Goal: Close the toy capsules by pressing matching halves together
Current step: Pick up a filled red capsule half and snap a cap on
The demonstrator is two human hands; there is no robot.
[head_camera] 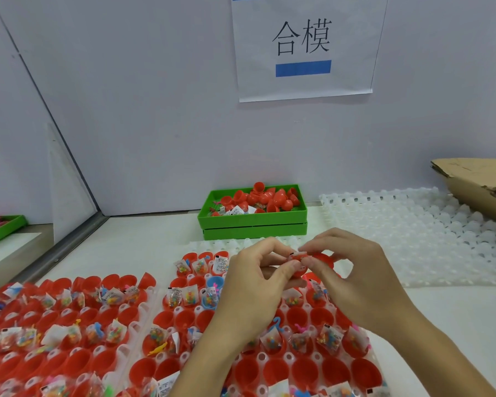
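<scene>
My left hand and my right hand meet above the right tray, both pinching one red capsule half with a small toy packet at its mouth. Fingers hide most of that half. Below them two white holder trays, the left tray and the right tray, carry rows of open red capsule halves, many stuffed with little bags of coloured toys. One blue half sits among the red ones.
A green bin of loose red capsule halves stands at the back by the wall. Empty white holder trays lie at the right, a torn cardboard box behind them. Another green bin sits at the far left.
</scene>
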